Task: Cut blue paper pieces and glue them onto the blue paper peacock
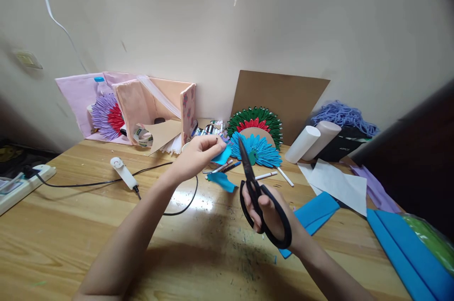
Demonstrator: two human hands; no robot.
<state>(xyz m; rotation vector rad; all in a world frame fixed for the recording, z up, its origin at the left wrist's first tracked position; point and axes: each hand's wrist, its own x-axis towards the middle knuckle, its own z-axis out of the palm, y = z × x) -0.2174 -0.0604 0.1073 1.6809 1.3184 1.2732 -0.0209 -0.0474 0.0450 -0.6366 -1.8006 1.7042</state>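
Note:
My left hand (198,154) pinches a small piece of blue paper (222,155) above the middle of the table. Black-handled scissors (252,183) are in my right hand (267,213), its fingers through the loops. Their blades point up and away from me and look closed. Below and between the hands, a second blue scrap (222,181) lies on the wood. Behind the blades is a blue petalled flower piece (260,149), and behind that a green and red one (254,124).
A white glue gun (123,173) trails a black cable across the left side. Folded blue sheets (315,213), white paper (338,185) and two white rolls (303,144) lie or stand at right. A pink box (187,107) and a brown board (280,100) stand along the wall.

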